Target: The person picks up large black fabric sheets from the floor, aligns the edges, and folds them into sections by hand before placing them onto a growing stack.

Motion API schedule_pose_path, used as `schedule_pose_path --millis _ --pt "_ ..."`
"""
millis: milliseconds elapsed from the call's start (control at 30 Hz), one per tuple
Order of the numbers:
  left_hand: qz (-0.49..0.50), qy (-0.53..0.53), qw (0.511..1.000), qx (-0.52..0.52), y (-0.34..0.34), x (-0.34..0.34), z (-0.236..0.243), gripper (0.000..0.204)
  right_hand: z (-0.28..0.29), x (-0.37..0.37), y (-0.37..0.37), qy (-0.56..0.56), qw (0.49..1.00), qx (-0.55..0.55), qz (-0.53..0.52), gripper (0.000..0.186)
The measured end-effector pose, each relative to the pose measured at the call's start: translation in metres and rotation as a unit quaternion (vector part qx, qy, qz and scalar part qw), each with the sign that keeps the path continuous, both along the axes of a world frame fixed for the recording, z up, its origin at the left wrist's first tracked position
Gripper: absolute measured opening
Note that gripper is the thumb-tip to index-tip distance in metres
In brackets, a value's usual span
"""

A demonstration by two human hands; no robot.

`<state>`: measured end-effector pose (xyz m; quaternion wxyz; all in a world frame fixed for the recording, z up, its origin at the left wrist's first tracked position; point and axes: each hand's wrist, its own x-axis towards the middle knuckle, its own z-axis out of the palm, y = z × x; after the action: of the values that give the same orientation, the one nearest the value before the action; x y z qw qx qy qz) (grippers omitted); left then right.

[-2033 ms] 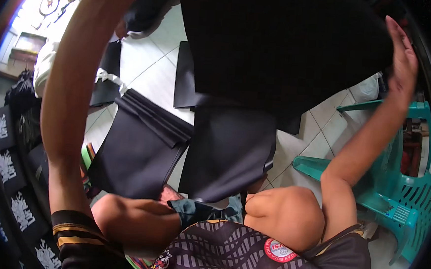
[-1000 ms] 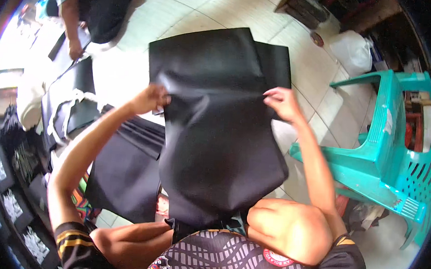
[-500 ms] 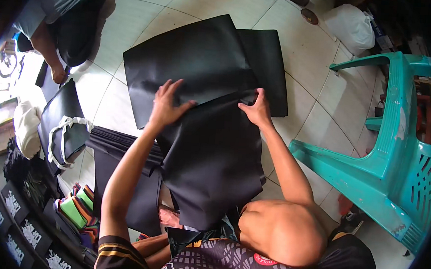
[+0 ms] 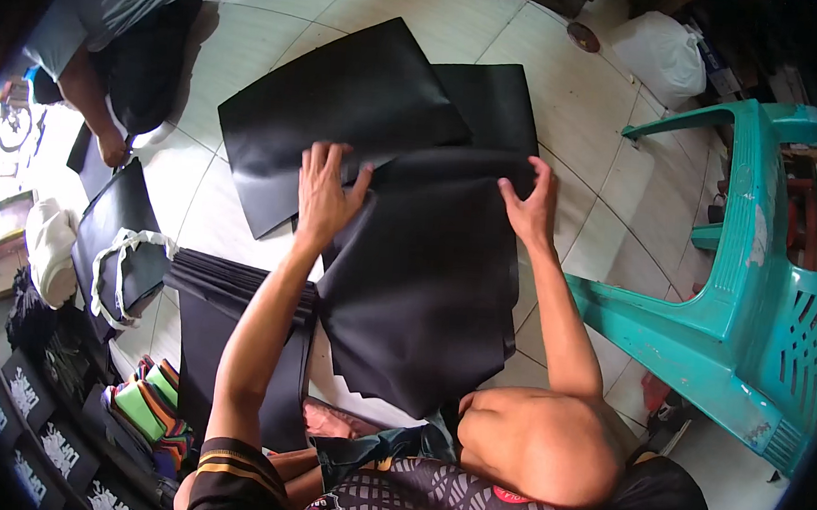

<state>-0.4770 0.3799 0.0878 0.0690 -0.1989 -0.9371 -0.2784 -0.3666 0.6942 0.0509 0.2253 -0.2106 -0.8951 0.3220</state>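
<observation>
While the left hand [image 4: 326, 190] lies flat and spread, fingers fanned, on the top edge of a black sheet [image 4: 425, 284], the right hand [image 4: 529, 206] grips the same edge at its far corner, thumb on top and fingers curled over the fold, so it is pinching the cloth rather than pressing it. That sheet runs from the hands back toward the person's lap, draped over the knee [image 4: 537, 445] and partly over a pile of black sheets [image 4: 236, 329] at the left. Two seconds ago both arms were thrown high and wide with the sheet hanging in the air; a second ago it was held up by its two upper corners; now it is down on the floor and the hands have closed in on its upper edge, the left one shifting from a grip to a flat press. I judge that the lifting and shaking-out is over and the work has turned to laying and smoothing. Just beyond the hands lie two more flat sheets [image 4: 342, 111] on the pale tiled floor [image 4: 586, 107], overlapping each other, the held sheet's edge resting on their near side. At the right stands a green plastic chair [image 4: 742, 303], well apart from the right hand. At far left another person [image 4: 123, 32] sits on the floor, with a bag with white handles [image 4: 123, 256] near them and folded coloured cloth [image 4: 152, 398] lower down.
</observation>
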Motion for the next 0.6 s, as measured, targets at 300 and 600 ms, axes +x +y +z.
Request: schedule_pose_path --millis 300,600 --pt "0.011 -0.157 0.987 -0.025 -0.010 0.039 -0.031 0.072 0.006 -0.047 -0.039 -0.214 0.915 0.075 0.333 0.057" --pt "0.190 -0.084 0.974 -0.091 -0.027 -0.005 -0.049 0.052 0.031 -0.095 0.022 -0.381 0.856 0.071 0.341 0.070"
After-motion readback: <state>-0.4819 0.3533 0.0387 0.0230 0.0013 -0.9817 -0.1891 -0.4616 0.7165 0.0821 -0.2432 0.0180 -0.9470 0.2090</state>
